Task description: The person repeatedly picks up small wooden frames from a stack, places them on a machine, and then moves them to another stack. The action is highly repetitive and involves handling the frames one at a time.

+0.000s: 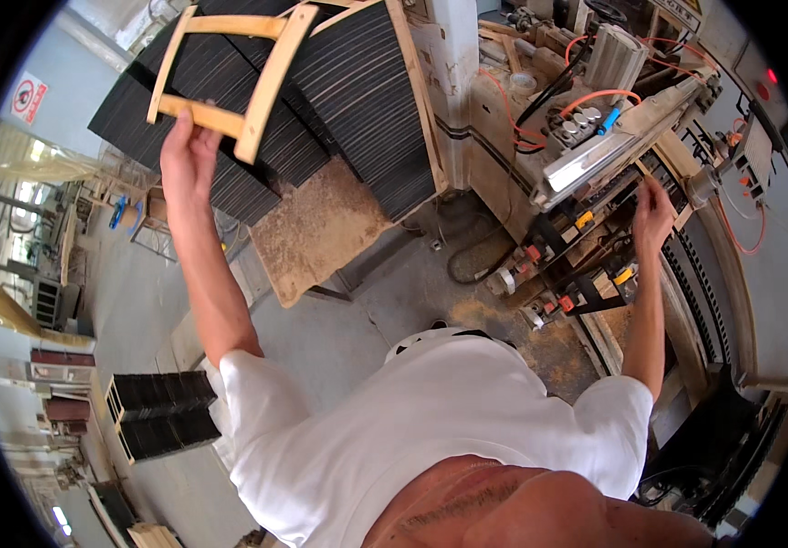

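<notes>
My left hand (191, 153) is raised at the upper left, its fingers closed around the lower rail of a pale wooden frame (272, 87). The frame has two side pieces joined by two crossrails, and it is held up in front of tall stacks of dark-faced strips (362, 100). On the other side, my right hand (654, 216) reaches into a machine (586, 224) with metal rails, clamps and hoses. Its fingers are pinched at a small light-coloured piece; what exactly they grip is too small to make out.
A dusty wooden board (316, 228) on a stand lies below the stacks. A white pillar (453, 64) rises between stacks and machine. Orange air hoses (599, 94) loop over the machine. Sawdust (481, 315) covers the floor beside it. Another dark stack (164, 416) stands at lower left.
</notes>
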The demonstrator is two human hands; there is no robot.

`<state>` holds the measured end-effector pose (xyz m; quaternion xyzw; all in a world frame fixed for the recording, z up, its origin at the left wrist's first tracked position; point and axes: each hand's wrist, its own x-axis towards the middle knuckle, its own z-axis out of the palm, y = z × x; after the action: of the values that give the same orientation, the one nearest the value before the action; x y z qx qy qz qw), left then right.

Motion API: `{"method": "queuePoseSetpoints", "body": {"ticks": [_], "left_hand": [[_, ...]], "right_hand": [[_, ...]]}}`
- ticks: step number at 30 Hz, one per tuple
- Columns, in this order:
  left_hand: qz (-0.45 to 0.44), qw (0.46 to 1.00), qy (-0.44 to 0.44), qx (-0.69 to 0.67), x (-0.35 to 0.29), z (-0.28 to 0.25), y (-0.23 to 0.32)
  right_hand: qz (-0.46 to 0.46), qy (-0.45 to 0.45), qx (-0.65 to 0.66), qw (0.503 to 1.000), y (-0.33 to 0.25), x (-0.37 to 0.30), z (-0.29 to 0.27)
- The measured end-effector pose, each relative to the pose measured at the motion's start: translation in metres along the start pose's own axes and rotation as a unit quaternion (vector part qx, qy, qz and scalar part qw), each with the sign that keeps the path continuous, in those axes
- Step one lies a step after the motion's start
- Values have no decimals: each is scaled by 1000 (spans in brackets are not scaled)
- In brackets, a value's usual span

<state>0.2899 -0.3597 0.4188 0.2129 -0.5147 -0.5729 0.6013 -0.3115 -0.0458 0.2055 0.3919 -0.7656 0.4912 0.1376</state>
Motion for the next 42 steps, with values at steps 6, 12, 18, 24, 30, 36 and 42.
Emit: {"method": "queuePoseSetpoints", "body": {"ticks": [6, 12, 18, 24, 30, 36, 42], "left_hand": [[-100, 995, -31, 1, 153, -28, -30], [-212, 967, -108, 91, 196, -7, -78], [-170, 937, -43, 303, 202, 2, -73], [280, 749, -28, 600, 119, 109, -35], [228, 632, -132, 729, 114, 151, -74], [180, 639, -104, 741, 104, 166, -70], [237, 612, -111, 746, 86, 181, -76]], "right_hand": [[92, -60, 122, 986, -68, -124, 31], [278, -144, 105, 944, -63, -219, 35], [338, -147, 68, 927, -19, -291, 27], [347, -104, 103, 927, 10, -336, 7], [334, -110, 78, 933, -6, -349, -15], [381, -90, 41, 919, -17, -388, -80], [309, -67, -168, 934, -14, -376, -204]]}}
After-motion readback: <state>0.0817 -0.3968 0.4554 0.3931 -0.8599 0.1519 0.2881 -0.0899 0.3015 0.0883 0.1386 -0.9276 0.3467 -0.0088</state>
